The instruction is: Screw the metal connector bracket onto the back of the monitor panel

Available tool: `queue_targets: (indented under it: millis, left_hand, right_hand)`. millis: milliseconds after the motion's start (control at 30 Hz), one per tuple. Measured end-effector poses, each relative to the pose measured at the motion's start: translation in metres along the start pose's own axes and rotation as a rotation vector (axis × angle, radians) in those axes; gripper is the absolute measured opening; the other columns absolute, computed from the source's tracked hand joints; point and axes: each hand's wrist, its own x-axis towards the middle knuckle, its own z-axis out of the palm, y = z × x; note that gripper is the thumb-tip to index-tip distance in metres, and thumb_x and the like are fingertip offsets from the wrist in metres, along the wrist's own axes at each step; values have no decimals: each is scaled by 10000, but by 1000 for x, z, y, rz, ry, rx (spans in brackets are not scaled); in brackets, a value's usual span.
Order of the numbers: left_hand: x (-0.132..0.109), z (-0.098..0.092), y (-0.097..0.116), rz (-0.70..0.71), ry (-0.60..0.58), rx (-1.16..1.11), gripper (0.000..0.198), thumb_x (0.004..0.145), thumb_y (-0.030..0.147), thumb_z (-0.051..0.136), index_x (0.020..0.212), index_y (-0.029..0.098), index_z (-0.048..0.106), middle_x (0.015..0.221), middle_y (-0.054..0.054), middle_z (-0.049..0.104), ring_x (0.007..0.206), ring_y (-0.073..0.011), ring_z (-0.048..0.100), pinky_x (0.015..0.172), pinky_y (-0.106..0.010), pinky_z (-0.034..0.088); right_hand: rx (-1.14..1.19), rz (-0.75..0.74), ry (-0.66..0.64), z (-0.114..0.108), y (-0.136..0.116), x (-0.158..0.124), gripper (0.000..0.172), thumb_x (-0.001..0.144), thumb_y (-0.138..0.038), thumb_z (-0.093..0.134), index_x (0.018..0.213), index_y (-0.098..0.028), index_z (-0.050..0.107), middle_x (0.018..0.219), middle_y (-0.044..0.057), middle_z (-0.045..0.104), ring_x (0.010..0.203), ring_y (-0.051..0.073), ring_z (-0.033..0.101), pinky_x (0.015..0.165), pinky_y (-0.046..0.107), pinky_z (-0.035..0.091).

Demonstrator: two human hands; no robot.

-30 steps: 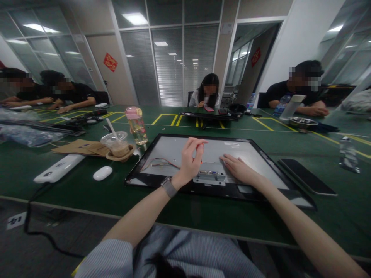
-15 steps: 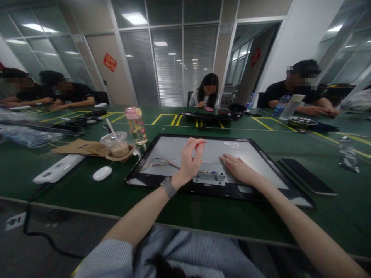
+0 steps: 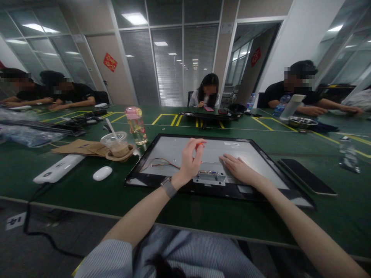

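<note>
My left hand, with a watch at its wrist, is closed around an orange-handled screwdriver held upright. Most of the screwdriver is hidden by the fingers, so where its tip sits cannot be made out. Under both hands lies a monitor panel, its grey metal back facing up inside a black frame. My right hand rests flat on that metal back, fingers stretched out. Between the hands, near the panel's front edge, is a metal bracket with connector ports. Thin cables run along the panel's left part.
To the left are a white mouse, a white power strip, an iced drink cup and a pink-lidded bottle. A dark flat slab lies right of the panel. Farther back stands a metal bowl. Several people sit around the green table.
Both my hands stay practically where they were on the panel. At the far right, a co-worker has stretched one arm outward to the right.
</note>
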Motion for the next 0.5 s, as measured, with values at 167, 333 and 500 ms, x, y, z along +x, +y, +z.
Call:
queue_targets:
  millis: [167, 333, 500]
  left_hand:
    - [-1, 0, 0, -17, -7, 25, 262, 1109, 321, 444, 1058, 202, 672, 921, -49, 677, 834, -178, 636, 776, -312, 526]
    - [-1, 0, -1, -26, -11, 34, 277, 1114, 336, 437, 1058, 199, 671, 916, -50, 679, 820, -175, 633, 761, -305, 523]
    - [-1, 0, 0, -12, -13, 27, 275, 1115, 333, 439, 1055, 196, 670, 910, -46, 680, 813, -169, 632, 763, -299, 523]
  right_hand:
    - [10, 4, -3, 0, 0, 0, 576, 1104, -328, 232, 1630, -234, 447, 1676, 188, 464, 1540, 349, 454, 1198, 643, 407]
    - [1, -2, 7, 1, 1, 1, 578, 1104, -313, 228, 1618, -193, 461, 1667, 213, 466, 1529, 355, 467, 1189, 644, 419]
    - [0, 3, -3, 1, -1, 0, 573, 1097, -301, 243, 1616, -183, 458, 1670, 209, 464, 1532, 344, 466, 1197, 633, 411]
